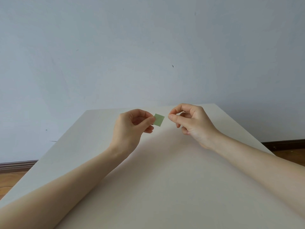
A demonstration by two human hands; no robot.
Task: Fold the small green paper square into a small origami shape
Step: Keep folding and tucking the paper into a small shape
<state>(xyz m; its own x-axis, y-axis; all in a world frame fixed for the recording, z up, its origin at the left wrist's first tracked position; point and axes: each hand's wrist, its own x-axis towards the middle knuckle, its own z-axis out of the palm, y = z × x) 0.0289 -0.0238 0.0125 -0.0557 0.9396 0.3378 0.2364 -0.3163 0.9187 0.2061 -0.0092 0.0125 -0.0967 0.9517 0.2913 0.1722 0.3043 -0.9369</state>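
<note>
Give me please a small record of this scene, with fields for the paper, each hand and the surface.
paper: small green paper square, held up above the table, looks flat
left hand: left hand pinches the paper's left edge
right hand: right hand fingers curled, thumb and forefinger together, beside the paper's right edge, gap visible
surface: white table
background: pale wall

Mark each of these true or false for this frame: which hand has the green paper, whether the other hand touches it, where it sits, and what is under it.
1. The left hand pinches the green paper. True.
2. The right hand also pinches the paper. False: its curled fingers are just beside it, with a small gap.
3. The paper lies flat on the table. False: it is held above it.
4. The table is a plain pale surface. True.
5. Both forearms are in view. True.
</note>
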